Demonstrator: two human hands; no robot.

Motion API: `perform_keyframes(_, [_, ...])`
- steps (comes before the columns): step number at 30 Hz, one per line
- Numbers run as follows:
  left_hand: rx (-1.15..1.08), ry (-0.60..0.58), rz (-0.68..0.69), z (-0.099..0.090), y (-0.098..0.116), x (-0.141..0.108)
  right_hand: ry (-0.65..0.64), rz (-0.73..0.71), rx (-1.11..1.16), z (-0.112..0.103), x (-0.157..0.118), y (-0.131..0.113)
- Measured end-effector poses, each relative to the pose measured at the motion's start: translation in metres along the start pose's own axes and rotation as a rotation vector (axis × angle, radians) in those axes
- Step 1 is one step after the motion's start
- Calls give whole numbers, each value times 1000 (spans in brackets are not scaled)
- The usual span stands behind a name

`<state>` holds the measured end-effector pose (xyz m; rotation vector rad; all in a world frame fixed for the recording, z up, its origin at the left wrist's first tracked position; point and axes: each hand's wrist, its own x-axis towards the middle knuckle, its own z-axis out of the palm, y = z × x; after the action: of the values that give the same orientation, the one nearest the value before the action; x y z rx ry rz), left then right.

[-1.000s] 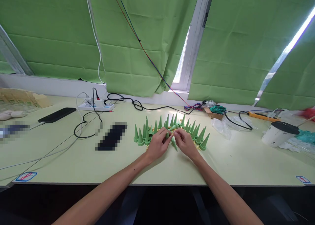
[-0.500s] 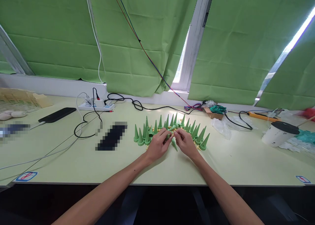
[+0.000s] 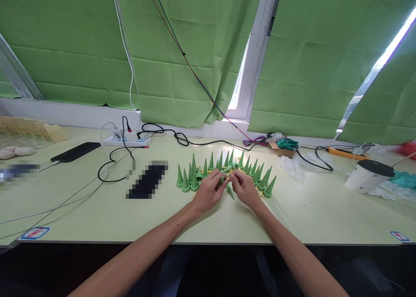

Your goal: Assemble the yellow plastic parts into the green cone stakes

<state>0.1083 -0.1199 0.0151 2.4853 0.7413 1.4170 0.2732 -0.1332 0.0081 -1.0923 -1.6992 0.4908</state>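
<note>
Little has moved since the earlier frame: the fingertips have shifted only slightly, and the green piece between the left thumb and forefinger now shows less of itself, so the work appears to be fine handling at the same spot. The left hand (image 3: 210, 189) is bent nearly closed around that green piece (image 3: 222, 180), mostly hidden. The right hand (image 3: 246, 189) has thumb and forefinger brought together on what seems a small yellow piece (image 3: 229, 177), too tiny to make out well. Just below the fingertips lies a green cone (image 3: 230, 191), its point toward the table's front edge. Around the hands, standing green cones (image 3: 185, 182) form a curved cluster, with yellow bits (image 3: 261, 194) scattered among them. Farther out on the table (image 3: 143, 221), a lidded cup (image 3: 365, 177) stands near the right end, and a power strip (image 3: 118, 140) lies along the back edge, left of the cones.
</note>
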Motion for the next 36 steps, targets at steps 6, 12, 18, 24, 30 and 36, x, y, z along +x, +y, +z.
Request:
perform_keyframes(6, [-3,-14,-8,0,0,-1,3,-10,-21,-1,0,-2])
perform_keyframes(12, [10,-9,21,1,-3,-2,7,-20,-31,-1,0,-2])
perform_keyframes(18, [36,-21,55,1,-4,-2,9,-22,-56,-1,0,-3])
perform_keyframes(24, [101,-39,110,0,-6,-3,10,-35,-87,-1,0,-3])
perform_keyframes(30, [116,-41,131,2,-10,-5,13,-37,-110,-1,0,-5])
perform_keyframes(36, [49,17,96,2,-5,-1,38,2,-44,0,1,-4])
